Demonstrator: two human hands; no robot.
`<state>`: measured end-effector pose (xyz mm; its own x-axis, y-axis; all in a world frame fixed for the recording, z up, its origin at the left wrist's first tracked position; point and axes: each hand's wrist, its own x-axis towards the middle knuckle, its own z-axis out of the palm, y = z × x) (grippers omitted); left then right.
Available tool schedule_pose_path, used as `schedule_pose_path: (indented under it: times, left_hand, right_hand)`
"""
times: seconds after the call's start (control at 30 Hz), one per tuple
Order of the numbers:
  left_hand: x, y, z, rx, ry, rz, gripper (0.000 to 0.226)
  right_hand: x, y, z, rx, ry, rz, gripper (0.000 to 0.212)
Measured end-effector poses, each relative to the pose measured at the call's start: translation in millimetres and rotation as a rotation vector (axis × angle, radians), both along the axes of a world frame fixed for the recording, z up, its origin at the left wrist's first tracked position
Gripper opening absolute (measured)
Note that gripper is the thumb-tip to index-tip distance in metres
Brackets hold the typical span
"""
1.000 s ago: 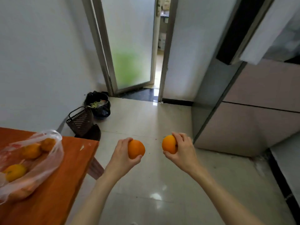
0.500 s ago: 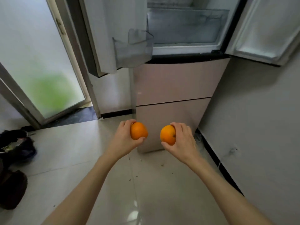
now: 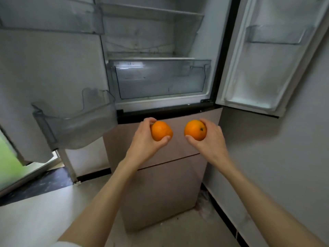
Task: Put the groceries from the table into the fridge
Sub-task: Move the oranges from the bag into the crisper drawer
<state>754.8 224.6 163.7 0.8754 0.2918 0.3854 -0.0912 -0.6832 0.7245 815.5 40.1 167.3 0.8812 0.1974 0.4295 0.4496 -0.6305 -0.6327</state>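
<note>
Two bare forearms are reaching up from the bottom edge toward the middle of the view. The left hand [image 3: 145, 139] is wrapping its fingers [image 3: 164, 139] tightly around the left orange [image 3: 161, 130], thumb below and fingertips curling over the top. Just beside it, toward 3 o'clock and not touching, the right hand [image 3: 211, 139] is gripping the right orange [image 3: 195, 130] the same way, its fingers clamped round the fruit, whose small dark stem scar is facing the camera. Both oranges are hovering in the air in front of the pinkish lower drawer fronts [image 3: 160, 175] of the fridge [image 3: 160, 111], just below its dark sill. Behind them, toward 12 o'clock, the upper compartment is standing open, showing a clear crisper drawer [image 3: 159, 78] and a glass shelf [image 3: 151, 11] higher up. At 9 o'clock the left door is swinging wide with a clear door bin [image 3: 76, 118]; at 2 o'clock the right door [image 3: 267, 59] is hanging open too.
</note>
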Motion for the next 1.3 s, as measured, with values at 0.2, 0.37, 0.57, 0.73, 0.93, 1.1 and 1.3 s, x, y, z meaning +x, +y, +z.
schedule_pose_path:
  times: [0.2,0.37,0.57,0.73,0.93,1.1,1.3]
  left_hand:
    - [115,29,60,-0.019,-0.14,0.018,0.063]
    - [202,42,110,-0.048,-0.253,0.067,0.061]
    - [292,48,145,0.061,-0.307,0.116,0.065]
    - [356,58,170,0.18,-0.199,0.153,0.065]
    - [421,66,181,0.219,0.217,0.171,0.053]
    - [456,60,174,0.249,0.486,0.047,0.034]
    - [457,59,170,0.067,0.552,0.057,0.036]
  right_hand:
    - [108,33,50,0.127,0.017,0.005,0.071]
    - [192,47,96,0.161,-0.073,-0.007,0.066]
    - [291,71,145,0.2,-0.154,0.038,0.063]
    - [364,87,175,0.142,-0.144,0.071,0.061]
    - [433,95,180,-0.184,-0.007,0.105,0.05]
    - [465,93,174,-0.502,0.152,0.147,0.036]
    - [475,96,170,-0.533,0.256,0.142,0.029]
